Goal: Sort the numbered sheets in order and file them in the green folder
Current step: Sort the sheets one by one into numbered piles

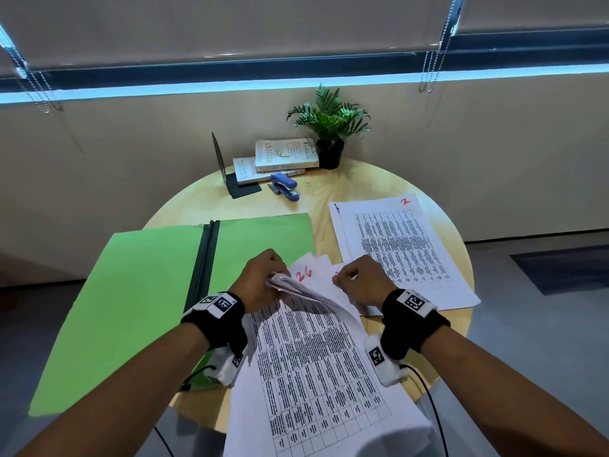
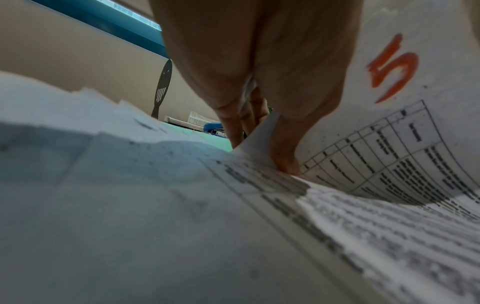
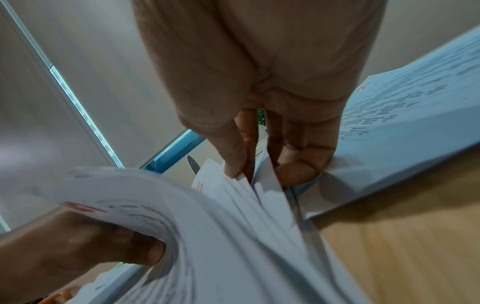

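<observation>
A stack of printed table sheets [image 1: 313, 357] lies at the near edge of the round table, hanging over it. My left hand [image 1: 260, 278] grips a curled-back bundle of top corners; the left wrist view shows a sheet marked 5 [image 2: 389, 67] bent up beside my thumb. My right hand [image 1: 359, 278] pinches the far right corners of the sheets [image 3: 262, 191] underneath. A sheet marked 26 [image 1: 304, 273] shows between the hands. Sheets marked 1 and 2 [image 1: 395, 245] lie flat at the right. The open green folder [image 1: 131, 291] lies at the left.
At the back of the wooden table [image 1: 329, 189] sit a blue stapler [image 1: 285, 186], stacked books [image 1: 280, 159] against a black bookend [image 1: 220, 159], and a potted plant [image 1: 329, 127]. The folder overhangs the table's left edge. A wall stands close behind.
</observation>
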{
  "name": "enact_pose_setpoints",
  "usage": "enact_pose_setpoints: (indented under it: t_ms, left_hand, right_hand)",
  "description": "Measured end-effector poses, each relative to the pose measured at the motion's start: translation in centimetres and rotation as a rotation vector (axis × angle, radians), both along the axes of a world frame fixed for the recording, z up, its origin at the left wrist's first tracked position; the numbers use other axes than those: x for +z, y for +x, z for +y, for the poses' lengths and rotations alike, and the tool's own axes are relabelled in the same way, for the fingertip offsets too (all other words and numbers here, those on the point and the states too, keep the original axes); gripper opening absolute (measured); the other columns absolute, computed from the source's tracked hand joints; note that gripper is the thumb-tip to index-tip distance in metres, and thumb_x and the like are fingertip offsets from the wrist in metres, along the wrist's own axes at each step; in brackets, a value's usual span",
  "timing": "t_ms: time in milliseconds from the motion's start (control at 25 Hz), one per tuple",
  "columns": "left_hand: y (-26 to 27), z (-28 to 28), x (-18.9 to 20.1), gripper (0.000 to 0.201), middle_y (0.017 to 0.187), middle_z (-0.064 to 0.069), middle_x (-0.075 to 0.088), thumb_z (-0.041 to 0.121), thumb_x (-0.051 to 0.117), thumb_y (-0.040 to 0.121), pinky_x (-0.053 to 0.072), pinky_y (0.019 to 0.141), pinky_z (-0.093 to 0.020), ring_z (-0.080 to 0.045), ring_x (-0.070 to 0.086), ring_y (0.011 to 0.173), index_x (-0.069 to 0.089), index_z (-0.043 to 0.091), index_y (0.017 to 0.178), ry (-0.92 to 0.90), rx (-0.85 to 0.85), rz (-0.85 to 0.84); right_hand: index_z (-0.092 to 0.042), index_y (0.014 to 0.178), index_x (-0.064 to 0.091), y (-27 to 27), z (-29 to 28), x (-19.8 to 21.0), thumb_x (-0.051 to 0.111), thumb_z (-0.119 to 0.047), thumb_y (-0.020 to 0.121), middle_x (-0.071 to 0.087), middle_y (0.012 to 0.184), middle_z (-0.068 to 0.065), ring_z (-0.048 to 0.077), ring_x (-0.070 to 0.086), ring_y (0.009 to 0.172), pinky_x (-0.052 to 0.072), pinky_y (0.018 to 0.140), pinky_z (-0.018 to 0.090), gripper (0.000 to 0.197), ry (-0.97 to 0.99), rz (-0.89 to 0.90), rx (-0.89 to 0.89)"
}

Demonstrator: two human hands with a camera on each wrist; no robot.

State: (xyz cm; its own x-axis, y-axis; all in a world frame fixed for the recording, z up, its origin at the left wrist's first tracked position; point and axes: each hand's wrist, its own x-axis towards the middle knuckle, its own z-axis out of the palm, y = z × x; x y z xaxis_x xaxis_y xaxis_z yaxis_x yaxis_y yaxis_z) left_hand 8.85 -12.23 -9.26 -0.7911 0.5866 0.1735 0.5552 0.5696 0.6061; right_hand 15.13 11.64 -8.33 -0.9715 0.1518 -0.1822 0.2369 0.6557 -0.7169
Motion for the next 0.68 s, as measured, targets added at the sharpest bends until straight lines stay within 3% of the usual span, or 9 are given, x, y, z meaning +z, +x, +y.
enact_pose_setpoints:
  t_ms: [40,120,240,280,400,520,600,680]
  left_hand:
    - [0.0,0.1,0.0,0.023,0.090,-0.003,0.053,-0.003,0.080,0.062,0.037,0.063,-0.002,-0.011,0.053,0.072,0.071,0.006,0.080,0.011,0.004,-0.008]
    - [0.0,0.2,0.0,0.022,0.092,-0.005,0.053,-0.009,0.076,0.061,0.038,0.060,-0.002,-0.010,0.053,0.070,0.069,0.003,0.078,0.037,0.014,-0.050]
    - [0.0,0.2,0.2,0.020,0.091,-0.004,0.054,-0.011,0.072,0.062,0.040,0.062,-0.007,-0.008,0.053,0.072,0.068,0.002,0.075,0.036,0.020,-0.067]
    - [0.0,0.0,0.2,0.018,0.091,-0.005,0.056,-0.012,0.070,0.064,0.045,0.064,-0.013,-0.011,0.055,0.076,0.068,0.003,0.074,0.032,0.013,-0.068]
    - [-0.2,-0.9,0.0,0.029,0.084,-0.006,0.066,-0.019,0.065,0.068,0.055,0.075,-0.026,-0.019,0.064,0.084,0.068,0.009,0.070,0.132,-0.010,-0.165]
    - [-0.1,-1.4,0.2,0.034,0.075,-0.004,0.067,-0.020,0.068,0.068,0.054,0.073,-0.020,-0.016,0.066,0.078,0.066,0.014,0.065,0.190,0.014,-0.195]
    - [0.2,-1.3,0.3,0.033,0.068,0.000,0.060,-0.015,0.069,0.071,0.047,0.063,-0.012,-0.007,0.056,0.065,0.058,0.016,0.067,0.142,0.064,-0.189]
    - [0.3,-1.2,0.5,0.034,0.071,-0.003,0.059,-0.010,0.072,0.070,0.044,0.060,-0.019,-0.008,0.050,0.063,0.051,0.012,0.086,0.171,0.078,-0.208]
  right_hand:
    - [-0.005,0.059,0.068,0.1,-0.1,0.1,0.069,-0.018,0.085,0.057,0.048,-0.011,0.016,0.068,0.070,0.046,0.066,0.022,0.030,-0.001,0.003,-0.008]
    - [-0.017,0.057,0.068,0.2,-0.3,0.4,0.070,-0.019,0.086,0.059,0.046,-0.014,0.009,0.062,0.061,0.043,0.064,0.017,0.028,-0.022,0.019,-0.017]
    - [-0.017,0.060,0.070,0.3,-0.7,0.7,0.071,-0.018,0.084,0.066,0.060,-0.004,-0.004,0.053,0.056,0.037,0.053,0.006,0.024,0.020,0.086,-0.026]
    - [-0.020,0.058,0.069,0.3,-0.9,0.7,0.072,-0.019,0.083,0.065,0.060,-0.008,-0.006,0.052,0.059,0.037,0.056,0.009,0.025,0.054,0.115,-0.038]
    - [-0.015,0.063,0.075,0.5,-1.3,0.6,0.074,-0.023,0.081,0.054,0.063,-0.014,0.004,0.055,0.073,0.043,0.073,0.025,0.020,0.143,0.162,-0.107]
    - [-0.014,0.064,0.075,0.5,-1.5,0.5,0.072,-0.025,0.079,0.055,0.076,-0.008,0.021,0.060,0.097,0.047,0.082,0.033,0.018,0.247,0.165,-0.127]
    - [-0.017,0.070,0.076,0.5,-1.6,0.3,0.071,-0.027,0.079,0.057,0.101,-0.003,0.023,0.051,0.111,0.038,0.088,0.032,0.015,0.336,0.133,-0.110]
    - [-0.019,0.074,0.075,0.6,-1.8,0.3,0.074,-0.025,0.079,0.051,0.118,0.000,0.021,0.043,0.117,0.029,0.089,0.030,0.008,0.339,0.177,-0.085]
